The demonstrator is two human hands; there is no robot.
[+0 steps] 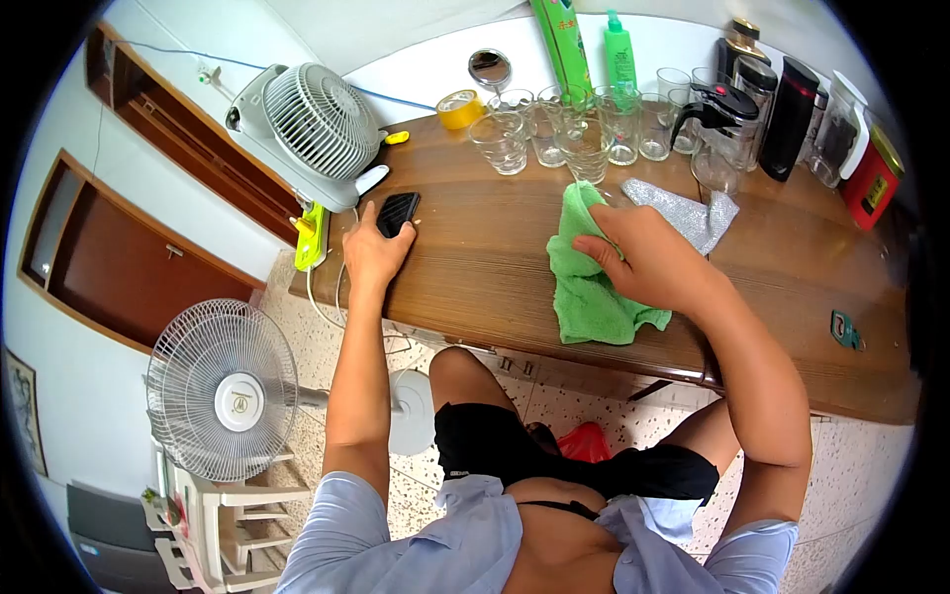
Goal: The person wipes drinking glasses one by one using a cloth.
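My right hand (653,252) grips a soft green cloth (594,302), which is bunched at the top and hangs over the table's front part. Close behind the cloth stand several clear drinking glasses (584,144). A silvery glittery cloth (683,216) lies just beyond my right hand. My left hand (374,252) is at the table's left end, thumb and fingers around the near end of a small black, phone-like object (398,214) with a ridged surface, which rests on the wood.
Along the back of the wooden table (475,267) are yellow tape (459,109), a round mirror (489,69), a green spray bottle (619,59), a glass teapot (717,163) and a red tin (875,178). A small fan (317,119) and green power strip (312,238) sit left.
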